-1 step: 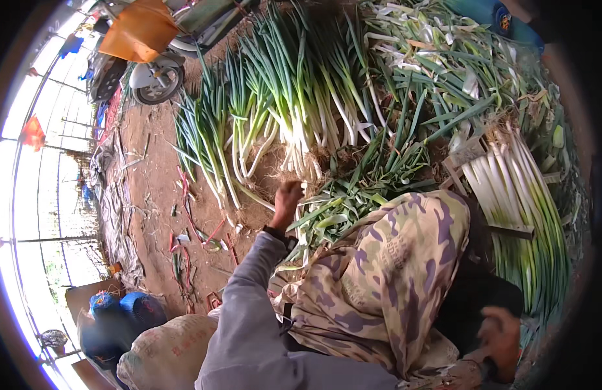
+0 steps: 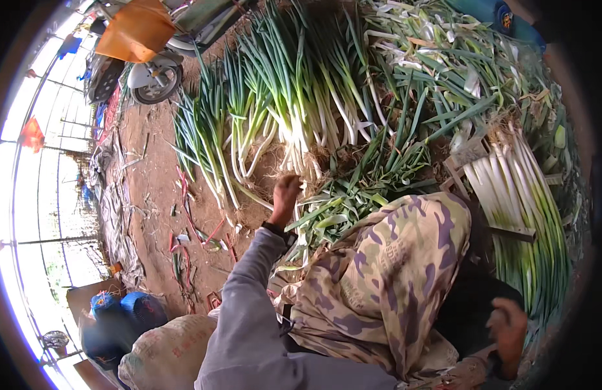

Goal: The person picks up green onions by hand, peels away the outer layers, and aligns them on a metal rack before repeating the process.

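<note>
The right hand (image 2: 508,331), near right, has shifted slightly rightward, half open, nothing visible in it. Left hand (image 2: 286,195) is at the far-centre onions' (image 2: 294,110) root ends; cannot tell its grip.

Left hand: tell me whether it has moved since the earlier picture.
Yes, the left hand has moved slightly up the picture, judged against the green onions lying ahead of it.

Spring onions (image 2: 293,91) green and white; camouflage-patterned cloth (image 2: 385,266); grey sleeve (image 2: 247,299).
</note>
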The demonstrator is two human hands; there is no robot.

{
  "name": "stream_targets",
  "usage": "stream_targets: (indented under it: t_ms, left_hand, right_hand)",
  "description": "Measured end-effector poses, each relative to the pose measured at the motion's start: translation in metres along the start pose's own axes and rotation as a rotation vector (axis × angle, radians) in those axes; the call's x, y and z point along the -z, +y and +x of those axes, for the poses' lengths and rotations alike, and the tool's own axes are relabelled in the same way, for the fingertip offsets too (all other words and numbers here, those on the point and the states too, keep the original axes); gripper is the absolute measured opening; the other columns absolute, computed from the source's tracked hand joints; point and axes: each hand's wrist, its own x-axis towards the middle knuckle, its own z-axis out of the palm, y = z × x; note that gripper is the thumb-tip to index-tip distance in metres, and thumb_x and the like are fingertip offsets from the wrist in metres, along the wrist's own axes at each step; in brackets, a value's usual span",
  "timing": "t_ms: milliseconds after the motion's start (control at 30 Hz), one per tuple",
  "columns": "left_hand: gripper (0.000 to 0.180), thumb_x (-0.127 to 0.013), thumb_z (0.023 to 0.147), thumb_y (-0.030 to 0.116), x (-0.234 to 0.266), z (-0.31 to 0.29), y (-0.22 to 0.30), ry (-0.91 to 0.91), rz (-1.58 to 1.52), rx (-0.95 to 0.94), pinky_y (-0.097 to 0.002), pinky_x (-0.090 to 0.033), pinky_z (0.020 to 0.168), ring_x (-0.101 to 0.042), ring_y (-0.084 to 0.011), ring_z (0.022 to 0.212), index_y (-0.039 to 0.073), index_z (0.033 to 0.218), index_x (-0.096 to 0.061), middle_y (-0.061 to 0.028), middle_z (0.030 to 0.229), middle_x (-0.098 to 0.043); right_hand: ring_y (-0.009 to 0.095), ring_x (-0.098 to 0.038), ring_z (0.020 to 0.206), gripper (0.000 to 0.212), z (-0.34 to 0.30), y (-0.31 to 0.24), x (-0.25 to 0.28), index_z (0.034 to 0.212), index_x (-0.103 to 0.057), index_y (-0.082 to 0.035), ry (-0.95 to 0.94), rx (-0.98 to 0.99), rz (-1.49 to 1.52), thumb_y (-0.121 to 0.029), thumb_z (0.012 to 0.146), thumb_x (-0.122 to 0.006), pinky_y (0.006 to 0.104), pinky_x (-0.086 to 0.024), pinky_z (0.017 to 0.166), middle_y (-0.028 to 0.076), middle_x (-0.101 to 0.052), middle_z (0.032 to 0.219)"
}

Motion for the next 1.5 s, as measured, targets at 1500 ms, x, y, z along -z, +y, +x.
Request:
stream_targets:
  t_ms: [1500]
  left_hand:
    - [0.025, -0.069, 0.101, 0.024, 0.089, 0.194, 0.052, -0.066, 0.252, 0.237, -0.0276, -0.038, 0.055, -0.049, -0.0104, 0.06, 0.001, 0.093, -0.069, -0.0006, 0.072, -0.058]
  right_hand:
    - [0.039, -0.067, 0.113, 0.041, 0.147, -0.007, -0.006, 0.133, -0.061, 0.007, -0.163, -0.019, -0.455, -0.014, 0.098, -0.061, 0.0416, -0.048, 0.1, 0.027, -0.07, 0.119]
